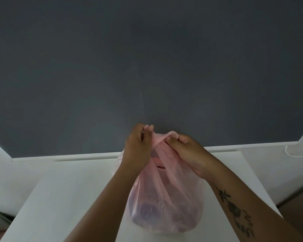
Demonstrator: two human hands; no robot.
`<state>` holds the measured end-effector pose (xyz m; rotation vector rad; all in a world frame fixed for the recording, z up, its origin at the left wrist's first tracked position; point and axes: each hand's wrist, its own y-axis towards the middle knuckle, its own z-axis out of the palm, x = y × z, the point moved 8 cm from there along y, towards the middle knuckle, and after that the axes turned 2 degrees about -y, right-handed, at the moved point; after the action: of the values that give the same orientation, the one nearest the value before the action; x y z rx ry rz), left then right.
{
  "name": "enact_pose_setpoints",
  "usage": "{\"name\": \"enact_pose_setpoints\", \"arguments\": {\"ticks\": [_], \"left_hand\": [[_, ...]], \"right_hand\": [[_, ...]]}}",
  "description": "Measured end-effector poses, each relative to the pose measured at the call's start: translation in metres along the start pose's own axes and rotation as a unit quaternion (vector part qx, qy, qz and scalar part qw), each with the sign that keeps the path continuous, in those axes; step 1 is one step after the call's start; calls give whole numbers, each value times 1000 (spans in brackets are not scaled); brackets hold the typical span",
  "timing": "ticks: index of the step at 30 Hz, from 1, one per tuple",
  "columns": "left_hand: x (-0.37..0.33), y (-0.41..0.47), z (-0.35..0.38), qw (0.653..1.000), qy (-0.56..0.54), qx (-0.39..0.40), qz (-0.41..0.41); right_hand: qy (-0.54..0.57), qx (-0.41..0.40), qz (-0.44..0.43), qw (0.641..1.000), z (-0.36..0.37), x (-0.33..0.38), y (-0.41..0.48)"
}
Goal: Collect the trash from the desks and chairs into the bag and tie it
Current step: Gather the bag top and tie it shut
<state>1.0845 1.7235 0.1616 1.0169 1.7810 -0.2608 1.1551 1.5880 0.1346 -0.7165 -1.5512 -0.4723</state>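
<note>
A thin pink plastic bag (166,203) stands on the white desk (73,189), bulging with dark trash that shows dimly through the plastic. Its two handles are pulled up above the bag's mouth. My left hand (138,145) pinches the left handle between thumb and fingertips. My right hand (185,151) grips the right handle, whose loop sticks up over my fingers. The two handles cross between my hands. What lies inside the bag cannot be told apart.
A dark grey wall (147,58) rises right behind the desk's far edge. A white ledge (269,149) runs along the wall to the right, with a curled clear cable (294,152) on it. More white surface lies at the left.
</note>
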Motion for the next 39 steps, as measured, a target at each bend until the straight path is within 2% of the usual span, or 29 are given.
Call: {"name": "enact_pose_setpoints", "arguments": {"ticks": [4, 7, 10, 11, 13, 16, 19, 21, 24, 26, 28, 30, 33, 39], "left_hand": [[-3, -7, 4, 999, 34, 15, 18], [-6, -15, -2, 995, 86, -25, 43], [-17, -27, -7, 984, 120, -74, 106], [-20, -29, -7, 982, 114, -84, 125], [-21, -28, -7, 983, 83, -81, 143], [-15, -23, -1, 990, 36, -42, 129], [-12, -19, 1, 993, 25, -33, 111], [-11, -15, 2, 995, 21, -28, 93], [-5, -8, -1, 999, 16, -20, 36], [1, -2, 0, 999, 27, -3, -18], [8, 3, 2, 997, 26, 18, -67], [15, 5, 4, 993, -3, 37, -112], [22, 3, 8, 984, -30, 74, -157], [31, -7, 13, 959, -93, 141, -228]], "right_hand": [[-2, -63, -25, 998, -1, 2, 2], [7, -125, -28, 992, -2, 5, 6], [-50, -150, 1, 987, -1, 4, 11], [-65, -130, 22, 989, 1, 2, 12], [-76, -40, 78, 993, 10, -5, 16], [-100, 88, 144, 981, 18, -11, 16], [-108, 141, 174, 968, 20, -16, 17], [-102, 149, 181, 967, 16, -21, 17], [-76, 85, 131, 985, -2, -18, 17], [-8, -2, 56, 998, -16, -4, 12], [15, -26, -34, 999, -16, 14, -1], [-87, 19, -112, 990, 2, 27, -15], [-279, 27, -193, 940, 24, 32, -23], [-380, -37, -244, 891, 29, 34, -30]]}}
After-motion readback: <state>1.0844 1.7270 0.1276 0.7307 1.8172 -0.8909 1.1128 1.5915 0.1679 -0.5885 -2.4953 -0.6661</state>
